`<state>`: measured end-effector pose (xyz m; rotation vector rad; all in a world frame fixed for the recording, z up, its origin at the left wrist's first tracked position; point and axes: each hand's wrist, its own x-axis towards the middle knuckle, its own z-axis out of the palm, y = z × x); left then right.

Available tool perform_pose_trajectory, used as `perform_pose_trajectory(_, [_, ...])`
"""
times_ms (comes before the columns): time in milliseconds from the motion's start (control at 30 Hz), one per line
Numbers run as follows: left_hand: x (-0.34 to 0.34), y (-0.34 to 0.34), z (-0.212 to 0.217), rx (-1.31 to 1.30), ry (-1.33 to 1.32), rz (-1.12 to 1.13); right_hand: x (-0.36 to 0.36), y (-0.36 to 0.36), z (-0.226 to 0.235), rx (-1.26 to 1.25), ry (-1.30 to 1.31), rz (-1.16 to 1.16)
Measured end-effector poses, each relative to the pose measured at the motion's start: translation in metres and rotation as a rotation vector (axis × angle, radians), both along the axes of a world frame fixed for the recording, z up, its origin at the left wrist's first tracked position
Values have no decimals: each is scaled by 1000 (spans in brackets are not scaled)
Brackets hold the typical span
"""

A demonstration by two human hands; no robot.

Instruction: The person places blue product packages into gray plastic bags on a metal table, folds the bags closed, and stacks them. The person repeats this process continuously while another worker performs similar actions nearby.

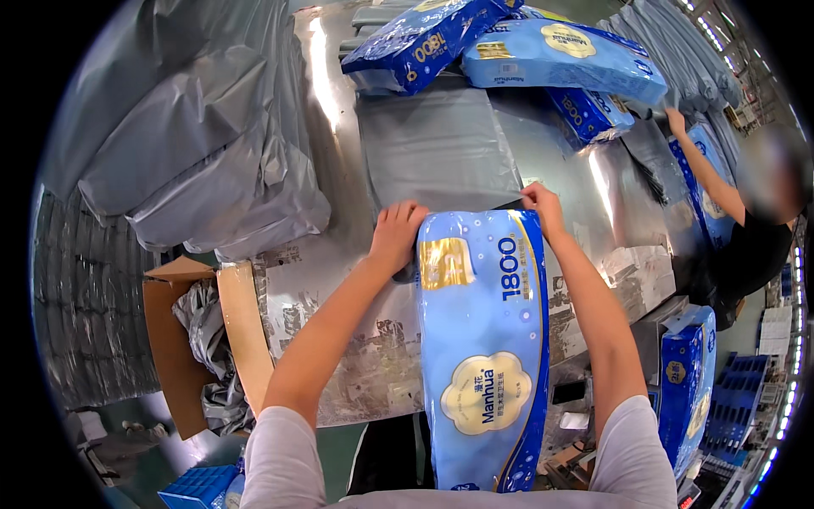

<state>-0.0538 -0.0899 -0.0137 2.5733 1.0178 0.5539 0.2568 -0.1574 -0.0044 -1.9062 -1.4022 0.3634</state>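
Observation:
A long light-blue plastic-wrapped pack of tissue paper (483, 322), with a dark-blue side and gold patches, stretches from my body to the table's middle. Beyond its far end a grey plastic mailing bag (437, 148) lies flat. My left hand (398, 233) is at the pack's far left corner, fingers curled down; what they grip is hidden, though a bit of dark grey shows below it. At the far right corner, my right hand (544, 209) pinches the near right corner of the grey bag between thumb and fingers.
More blue tissue packs (564, 53) are heaped at the table's far side. Large grey plastic bags (195, 127) hang over the left, above an open cardboard box (174, 339). At right a co-worker's arm (712, 174) reaches to another pack; one pack (687, 382) stands nearer me.

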Motion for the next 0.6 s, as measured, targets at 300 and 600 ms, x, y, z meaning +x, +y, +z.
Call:
perform_pose_trajectory(300, [-11,-21,9,-86,-434,224,-30,-60,28,250,125,-2])
perform_pose_trajectory(600, [5,-27,-5,-305,-160,337,-21,-63,13,466,-98,-17])
